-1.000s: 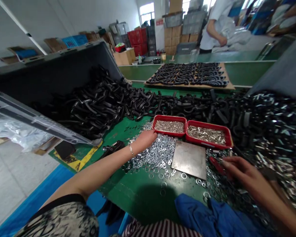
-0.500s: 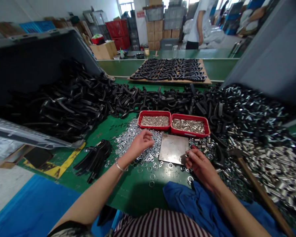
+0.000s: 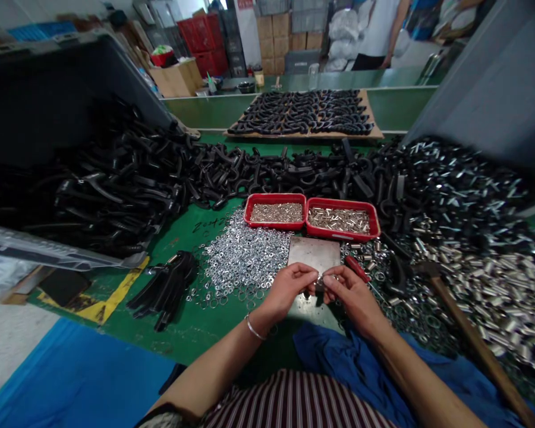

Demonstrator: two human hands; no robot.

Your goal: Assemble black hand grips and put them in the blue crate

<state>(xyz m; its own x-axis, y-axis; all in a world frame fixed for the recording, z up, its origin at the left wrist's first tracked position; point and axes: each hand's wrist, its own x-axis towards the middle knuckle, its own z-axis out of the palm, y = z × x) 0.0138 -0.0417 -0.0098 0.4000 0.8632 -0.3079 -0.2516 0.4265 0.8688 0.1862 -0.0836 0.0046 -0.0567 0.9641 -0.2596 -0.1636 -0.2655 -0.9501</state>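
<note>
My left hand (image 3: 289, 286) and my right hand (image 3: 350, 291) meet fingertip to fingertip over the near edge of a square metal plate (image 3: 314, 254). Between the fingertips sits a small shiny metal part (image 3: 320, 283), pinched from both sides; its exact shape is too small to tell. A heap of silver washers (image 3: 243, 255) lies just left of the plate. Two red trays stand behind it, the left tray (image 3: 275, 199) with small nuts, the right tray (image 3: 343, 205) with short metal sleeves. A red-handled tool (image 3: 356, 268) lies by my right hand.
Black curved parts (image 3: 129, 178) pile up along the back and left, spilling from a dark bin. Silver sleeves (image 3: 485, 273) cover the right side, with a hammer (image 3: 468, 339) on them. Black gloves (image 3: 164, 288) lie at left. Blue cloth (image 3: 339, 351) covers my lap. A person stands far back.
My left hand left the washer heap and came back toward me; my right hand rose from the table edge. Both now meet over the plate's near edge, pinching a small part.
</note>
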